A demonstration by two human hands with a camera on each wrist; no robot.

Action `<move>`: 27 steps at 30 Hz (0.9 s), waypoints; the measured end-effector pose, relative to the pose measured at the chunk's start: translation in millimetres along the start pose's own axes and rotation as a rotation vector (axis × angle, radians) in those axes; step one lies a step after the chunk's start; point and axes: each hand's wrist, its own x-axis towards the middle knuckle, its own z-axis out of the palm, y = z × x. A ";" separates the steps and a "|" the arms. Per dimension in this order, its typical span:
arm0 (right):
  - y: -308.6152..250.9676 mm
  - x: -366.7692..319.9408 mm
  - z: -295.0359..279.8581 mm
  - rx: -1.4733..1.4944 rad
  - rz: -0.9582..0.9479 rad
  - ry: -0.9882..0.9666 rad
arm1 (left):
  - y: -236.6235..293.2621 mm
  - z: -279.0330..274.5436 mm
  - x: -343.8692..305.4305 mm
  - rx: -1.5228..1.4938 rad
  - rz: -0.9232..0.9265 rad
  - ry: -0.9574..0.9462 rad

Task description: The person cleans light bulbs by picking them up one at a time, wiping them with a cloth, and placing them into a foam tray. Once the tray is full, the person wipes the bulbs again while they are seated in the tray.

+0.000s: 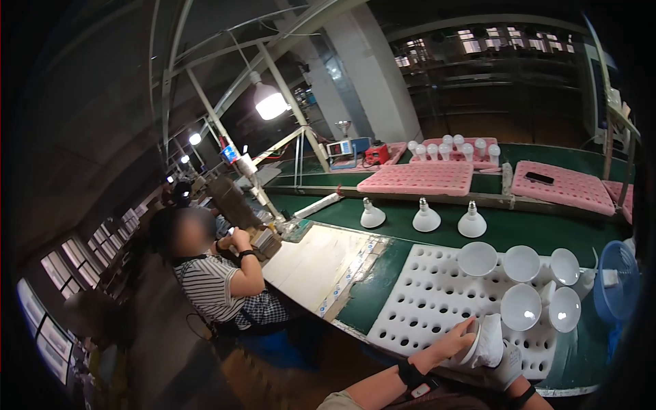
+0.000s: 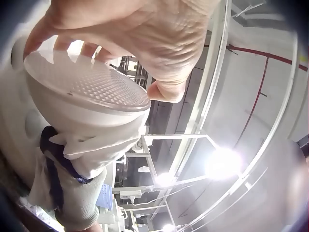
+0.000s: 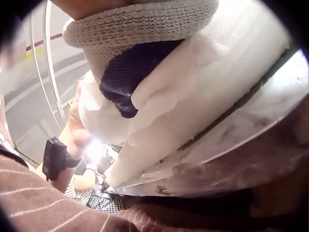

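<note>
My bare left hand [image 1: 454, 342] spans the front of a white reflector bulb [image 2: 87, 89], thumb at one side of the rim and fingers at the other. The bulb's round face has a dimpled clear lens. My right hand [image 1: 507, 365] wears a white knit glove with dark blue coating [image 3: 133, 72]. It grips a white cloth [image 1: 488, 343] wrapped about the bulb's body, hiding the base. Both hands are over the near edge of a white foam tray [image 1: 471, 295] with rows of holes. Several white reflector bulbs [image 1: 521, 307] stand face up at its right side.
Three reflector bulbs [image 1: 425, 219] stand face down on the green bench [image 1: 383, 263]. Behind are pink foam trays [image 1: 413, 179], one with a phone [image 1: 539, 178]. A blue basket [image 1: 608, 294] is at the right. Another person [image 1: 219, 287] sits at the left beside the bench.
</note>
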 end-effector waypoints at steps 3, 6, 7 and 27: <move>-0.5 0.3 0.6 0.048 0.000 0.028 | 4.1 -2.7 3.1 -0.047 -0.013 -0.062; 3.4 -2.2 1.5 -0.003 -0.005 0.000 | 17.5 -2.9 -3.5 -0.031 -0.066 -0.063; 1.5 -3.2 0.7 -0.001 -0.002 -0.002 | 14.4 -2.5 -2.5 -0.032 -0.070 -0.064; -0.4 -5.3 4.9 -0.016 0.054 0.098 | 15.7 -4.6 -1.8 -0.295 -0.094 -0.149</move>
